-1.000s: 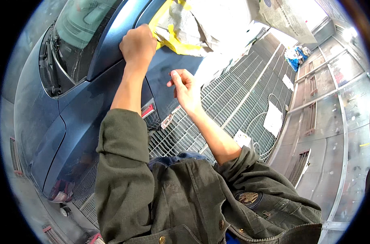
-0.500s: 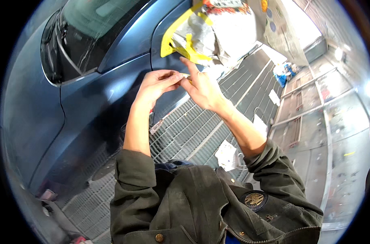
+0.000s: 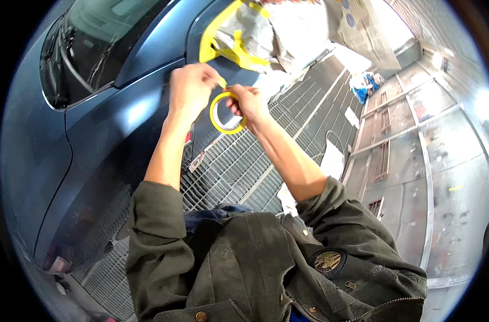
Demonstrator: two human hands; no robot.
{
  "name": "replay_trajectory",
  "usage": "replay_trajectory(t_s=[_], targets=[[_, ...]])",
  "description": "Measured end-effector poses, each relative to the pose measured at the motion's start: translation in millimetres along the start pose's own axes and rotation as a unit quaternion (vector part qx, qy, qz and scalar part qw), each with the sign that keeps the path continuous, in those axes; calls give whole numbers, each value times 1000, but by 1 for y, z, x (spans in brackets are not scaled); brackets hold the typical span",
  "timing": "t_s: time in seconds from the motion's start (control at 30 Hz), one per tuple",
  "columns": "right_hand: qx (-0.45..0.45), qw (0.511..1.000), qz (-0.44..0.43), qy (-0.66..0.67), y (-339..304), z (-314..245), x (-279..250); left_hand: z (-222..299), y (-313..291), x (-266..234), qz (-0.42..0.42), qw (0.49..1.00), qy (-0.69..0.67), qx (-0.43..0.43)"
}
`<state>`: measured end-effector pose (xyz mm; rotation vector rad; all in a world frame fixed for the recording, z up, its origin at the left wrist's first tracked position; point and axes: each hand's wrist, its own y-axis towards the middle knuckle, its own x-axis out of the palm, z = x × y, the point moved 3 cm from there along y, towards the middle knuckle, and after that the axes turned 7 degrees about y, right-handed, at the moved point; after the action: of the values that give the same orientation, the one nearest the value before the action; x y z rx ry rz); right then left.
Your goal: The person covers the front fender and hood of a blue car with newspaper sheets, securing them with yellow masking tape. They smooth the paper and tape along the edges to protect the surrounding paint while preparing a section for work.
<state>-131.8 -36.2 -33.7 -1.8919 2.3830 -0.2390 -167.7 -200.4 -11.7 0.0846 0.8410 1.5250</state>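
Observation:
A roll of yellow masking tape [image 3: 212,114] hangs edge-on to the floor in my right hand [image 3: 248,103], whose fingers grip its upper right rim. Up and to the left, my left hand [image 3: 189,88] is slightly blurred, with its fingers closed on the short loose end of the tape [image 3: 222,82]. Both hands are close together in front of the dark blue car's side panel [image 3: 147,102]. Just beyond them, newspaper [image 3: 295,37] covers part of the car, its edge fixed with yellow tape [image 3: 208,45].
The car's windscreen [image 3: 107,32] lies at the upper left. Below me runs a metal grate floor [image 3: 228,172], with a white sheet [image 3: 333,160] on it. Blue and white crumpled material [image 3: 365,86] lies by the panelled wall [image 3: 405,177] on the right.
My hands have drawn slightly apart, the left going up and left. The tape roll, hidden before, now shows in my right hand. The view has shifted a little.

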Motion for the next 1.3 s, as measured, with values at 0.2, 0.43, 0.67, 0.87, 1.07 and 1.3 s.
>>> replay_trajectory(t_s=[0.2,0.43,0.67,0.87,1.07,1.3], targets=[[60,971,87,213,-7,62,-51,1,27,-5,55,995,75,27],[49,987,3,153,-35,86,-54,1,44,12,119,952,268,84],[39,991,-22,129,-35,88,-76,0,43,22,184,922,323,108],[38,991,-56,115,-28,79,-74,10,42,27,203,905,366,75],[30,991,-82,98,-28,73,-66,20,53,14,193,908,372,2],[24,989,-105,98,-32,72,-56,7,70,3,165,921,346,74]])
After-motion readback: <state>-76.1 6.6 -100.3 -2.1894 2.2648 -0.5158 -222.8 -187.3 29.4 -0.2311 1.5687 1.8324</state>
